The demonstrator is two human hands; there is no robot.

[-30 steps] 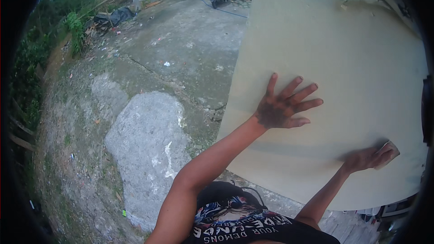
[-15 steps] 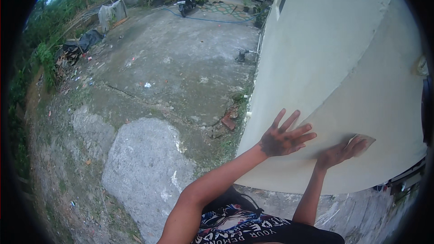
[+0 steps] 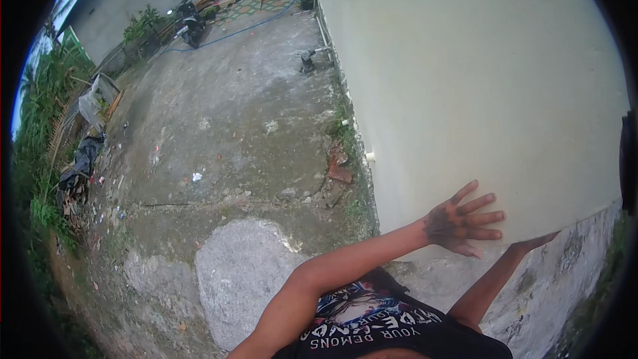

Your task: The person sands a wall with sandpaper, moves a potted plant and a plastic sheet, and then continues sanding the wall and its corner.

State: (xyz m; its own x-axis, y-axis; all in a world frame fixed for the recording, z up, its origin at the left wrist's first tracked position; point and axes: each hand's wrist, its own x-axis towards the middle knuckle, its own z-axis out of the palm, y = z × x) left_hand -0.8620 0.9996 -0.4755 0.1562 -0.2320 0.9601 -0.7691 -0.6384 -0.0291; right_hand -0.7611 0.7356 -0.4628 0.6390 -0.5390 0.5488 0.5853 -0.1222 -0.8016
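Note:
A pale cream wall fills the right side of the head view. My left hand is spread against it near its lower edge, fingers apart and pointing right, with dark smudges across its back. Lower and further right, my right hand reaches to the wall's bottom edge. It shows only as a thin, dark, edge-on shape. Its fingers, and anything in them, cannot be made out.
Rough concrete ground stretches left of the wall, with a broken reddish brick at its foot. A short white pipe juts from the wall. Farther off stand a motorbike and a blue hose. Dark sheeting lies at the left edge.
The view has turned and shifted. My right hand has dropped from the wall's face to its bottom edge, and the folded sheet it held is out of sight. My left hand stays spread, now lower.

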